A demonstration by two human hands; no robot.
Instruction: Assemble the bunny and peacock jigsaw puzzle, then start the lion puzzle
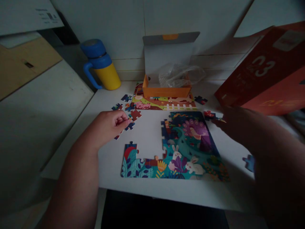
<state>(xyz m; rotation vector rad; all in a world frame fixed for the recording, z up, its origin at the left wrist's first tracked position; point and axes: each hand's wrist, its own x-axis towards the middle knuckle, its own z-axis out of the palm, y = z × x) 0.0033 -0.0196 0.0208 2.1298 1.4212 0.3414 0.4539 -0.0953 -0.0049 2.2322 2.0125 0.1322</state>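
Note:
A partly assembled jigsaw puzzle [190,162] with a peacock and white rabbits lies on the white table, its upper left part open to the tabletop. Left of that gap is my left hand [111,124], fingers curled and thumb tip against the index finger. A dark blue puzzle piece [130,126] shows just under these fingertips; whether they grip anything is unclear. My right hand [234,124], dark and somewhat blurred, is past the puzzle's right edge. Its thumb and fingers close around a small light-patterned puzzle piece [221,119], beside a red and blue piece [209,115].
Loose pieces [117,106] lie at the left, with one blue piece [249,163] at the right. Behind stands an open orange box [166,92] holding a plastic bag [173,76], on a farm picture [154,104]. A blue-yellow flask [105,70] and red box [257,70] flank it.

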